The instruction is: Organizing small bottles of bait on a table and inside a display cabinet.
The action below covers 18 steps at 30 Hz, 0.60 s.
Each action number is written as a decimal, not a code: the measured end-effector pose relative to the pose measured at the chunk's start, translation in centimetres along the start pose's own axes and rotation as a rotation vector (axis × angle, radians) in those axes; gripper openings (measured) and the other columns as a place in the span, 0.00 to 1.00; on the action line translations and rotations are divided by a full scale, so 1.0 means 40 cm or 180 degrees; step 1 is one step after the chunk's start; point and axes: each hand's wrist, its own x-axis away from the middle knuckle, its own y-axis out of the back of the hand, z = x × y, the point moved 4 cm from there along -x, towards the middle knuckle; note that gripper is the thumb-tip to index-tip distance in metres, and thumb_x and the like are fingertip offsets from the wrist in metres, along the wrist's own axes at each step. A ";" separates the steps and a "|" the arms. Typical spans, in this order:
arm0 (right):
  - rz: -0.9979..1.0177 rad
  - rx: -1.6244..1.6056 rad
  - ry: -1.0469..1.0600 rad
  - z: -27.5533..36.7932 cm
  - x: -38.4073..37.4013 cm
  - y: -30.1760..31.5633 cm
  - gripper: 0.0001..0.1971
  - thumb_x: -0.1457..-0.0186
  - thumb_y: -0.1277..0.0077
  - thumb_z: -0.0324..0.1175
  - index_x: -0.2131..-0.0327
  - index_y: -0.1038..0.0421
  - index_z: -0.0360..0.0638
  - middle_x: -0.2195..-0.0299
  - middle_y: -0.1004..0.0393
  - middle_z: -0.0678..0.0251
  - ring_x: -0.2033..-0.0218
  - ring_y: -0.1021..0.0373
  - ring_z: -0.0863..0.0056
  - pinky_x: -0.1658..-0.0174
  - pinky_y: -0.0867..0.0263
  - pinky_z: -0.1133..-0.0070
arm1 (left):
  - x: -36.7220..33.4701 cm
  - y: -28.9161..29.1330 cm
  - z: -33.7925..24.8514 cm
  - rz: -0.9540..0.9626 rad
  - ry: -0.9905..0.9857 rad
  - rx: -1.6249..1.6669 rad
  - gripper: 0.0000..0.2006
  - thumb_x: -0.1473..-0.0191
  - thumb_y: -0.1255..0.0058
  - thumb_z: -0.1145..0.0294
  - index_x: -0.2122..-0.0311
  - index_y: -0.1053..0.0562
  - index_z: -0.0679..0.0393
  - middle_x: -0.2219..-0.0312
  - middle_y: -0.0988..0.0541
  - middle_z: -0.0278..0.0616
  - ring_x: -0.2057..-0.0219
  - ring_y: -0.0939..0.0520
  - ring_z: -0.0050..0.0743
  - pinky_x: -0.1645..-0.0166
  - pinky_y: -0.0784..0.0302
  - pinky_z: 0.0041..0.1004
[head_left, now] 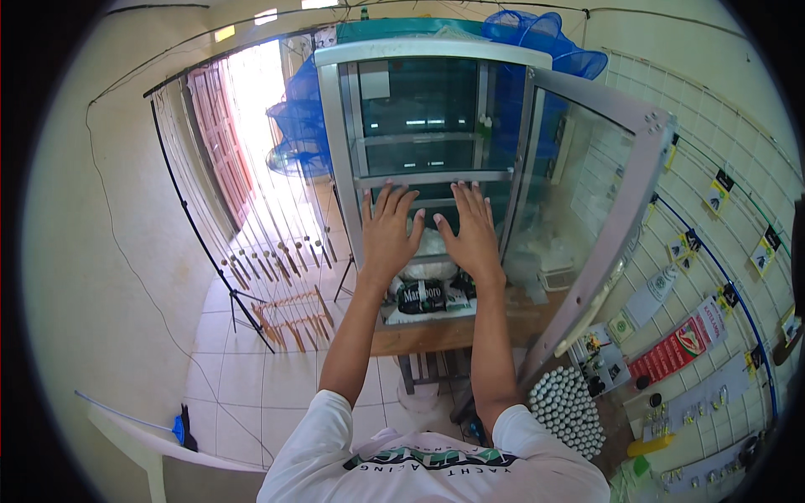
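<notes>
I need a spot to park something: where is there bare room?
Bare floor tiles lie between the hanging sticks and left sleeve. Before the cabinet, the wooden table shows only a narrow strip. Crowded: the cabinet bottom, with plastic packages below the left hand and right hand; lower right, white-topped pieces near the wire grid.

Single view: your head's left fisheye, facing forward and down over your forearms (352, 337), cabinet (429, 156) close ahead.
</notes>
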 end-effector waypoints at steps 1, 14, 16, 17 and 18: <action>0.0069 -0.0009 0.0006 0.014 0.029 0.014 0.31 0.40 0.51 0.43 0.40 0.41 0.34 0.37 0.42 0.51 0.32 0.55 0.54 0.31 0.61 0.58 | 0.022 0.016 -0.019 0.0005 0.0039 0.0012 0.18 0.42 0.51 0.62 0.49 0.28 0.56 0.49 0.26 0.42 0.39 0.34 0.45 0.33 0.53 0.51; 0.0472 -0.0289 0.0143 0.189 0.359 0.227 0.23 0.41 0.50 0.37 0.44 0.34 0.37 0.41 0.36 0.56 0.32 0.54 0.55 0.31 0.58 0.59 | 0.331 0.264 -0.282 0.0442 0.0705 0.0449 0.10 0.43 0.50 0.66 0.57 0.22 0.54 0.51 0.23 0.41 0.37 0.37 0.48 0.32 0.52 0.52; 0.0339 -0.0310 0.0173 0.204 0.408 0.263 0.19 0.42 0.48 0.35 0.49 0.30 0.38 0.44 0.32 0.57 0.33 0.50 0.56 0.33 0.53 0.60 | 0.366 0.296 -0.319 0.0435 0.0774 0.0495 0.10 0.43 0.50 0.66 0.58 0.21 0.55 0.51 0.23 0.41 0.37 0.37 0.48 0.33 0.52 0.51; 0.0391 -0.0309 0.0176 0.208 0.435 0.277 0.19 0.42 0.48 0.35 0.49 0.30 0.38 0.44 0.32 0.57 0.33 0.50 0.56 0.33 0.53 0.60 | 0.385 0.313 -0.337 0.0388 0.0760 0.0528 0.10 0.43 0.49 0.67 0.58 0.21 0.55 0.52 0.23 0.41 0.37 0.36 0.49 0.33 0.50 0.50; 0.0433 -0.0456 0.0109 0.208 0.462 0.291 0.17 0.43 0.48 0.34 0.52 0.28 0.37 0.46 0.30 0.57 0.34 0.48 0.57 0.35 0.50 0.61 | 0.403 0.326 -0.354 0.0403 0.0759 0.0554 0.10 0.43 0.49 0.67 0.58 0.21 0.55 0.52 0.22 0.41 0.38 0.36 0.50 0.34 0.48 0.49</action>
